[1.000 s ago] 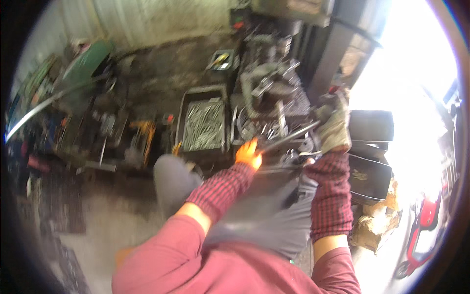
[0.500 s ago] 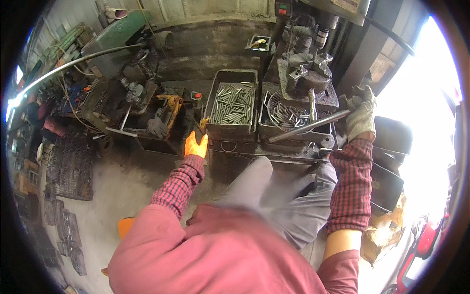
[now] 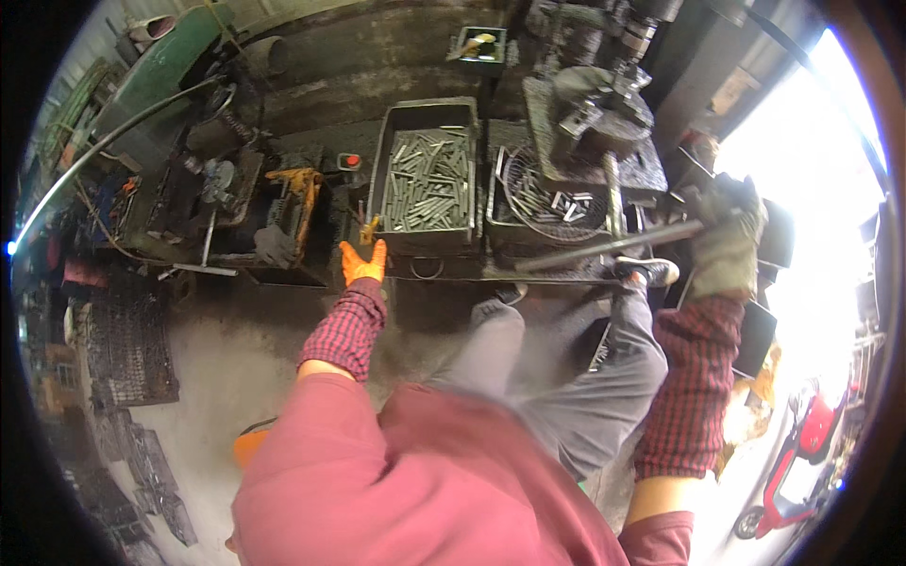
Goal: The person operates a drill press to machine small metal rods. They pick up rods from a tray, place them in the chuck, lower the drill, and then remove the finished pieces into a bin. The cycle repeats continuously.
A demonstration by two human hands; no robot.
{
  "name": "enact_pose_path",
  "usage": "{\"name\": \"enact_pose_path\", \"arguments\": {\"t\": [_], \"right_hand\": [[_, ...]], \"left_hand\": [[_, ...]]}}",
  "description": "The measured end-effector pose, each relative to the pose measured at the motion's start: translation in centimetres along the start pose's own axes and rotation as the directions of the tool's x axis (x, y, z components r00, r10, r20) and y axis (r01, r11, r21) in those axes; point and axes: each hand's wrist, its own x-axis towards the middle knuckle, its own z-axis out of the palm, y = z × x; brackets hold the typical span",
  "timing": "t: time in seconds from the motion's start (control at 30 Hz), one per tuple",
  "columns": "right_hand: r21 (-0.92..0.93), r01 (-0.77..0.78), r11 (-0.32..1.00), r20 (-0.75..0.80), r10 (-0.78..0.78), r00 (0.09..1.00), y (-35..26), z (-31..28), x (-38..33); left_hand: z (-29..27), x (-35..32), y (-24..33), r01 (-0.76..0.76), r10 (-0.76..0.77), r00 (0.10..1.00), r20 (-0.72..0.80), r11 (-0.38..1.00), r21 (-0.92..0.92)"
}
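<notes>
My left hand (image 3: 363, 262), in an orange glove, is open with thumb and fingers apart. It is by the front left corner of a deep metal tray (image 3: 376, 170), just below a small yellow-orange tool (image 3: 369, 227). Several short metal pins (image 3: 429, 184) lie heaped in that tray. My right hand (image 3: 731, 236), in a grey-white work glove, is closed at the right end of a long metal bar (image 3: 623, 245); blur hides its fingers in part. The bar slants across the front of a round wire basket (image 3: 514, 203) holding more pins.
A machine with a clamping fixture (image 3: 604, 113) stands behind the basket. Left of the tray are an orange metal frame (image 3: 300, 203), a dark glove (image 3: 274, 245) and a T-shaped handle (image 3: 206, 245). A small box (image 3: 478, 45) sits at the back. A red scooter (image 3: 802, 462) stands at right.
The view has shifted, so the bench appears higher and further left. My right hand and the bar have moved right and nearer. My left hand stays by the tray corner.
</notes>
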Motion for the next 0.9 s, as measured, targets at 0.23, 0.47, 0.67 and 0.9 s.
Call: {"name": "enact_pose_path", "arguments": {"t": [0.23,0.47,0.67,0.9], "right_hand": [[-0.130,0.209,0.969,0.111,-0.195,0.974,0.5,-0.7,-0.7],[-0.001,0.095,0.996,0.104,-0.094,0.990,0.6,-1.1,0.0],[0.096,-0.029,0.995,0.073,0.022,0.997,0.7,-1.2,0.4],[0.021,-0.106,0.994,0.019,0.105,0.994,0.0,-1.2,0.0]], "left_hand": [[2.0,5.0,0.0,-0.337,0.336,0.942,-0.014,0.941,-0.033],[-3.4,3.1,13.8,-0.866,0.859,0.499,-0.109,0.496,-0.060],[-8.7,-3.6,33.9,-0.967,0.963,0.221,0.157,0.237,-0.096],[-11.7,-7.2,43.7,-0.970,0.862,0.182,0.473,0.079,0.230]]}}
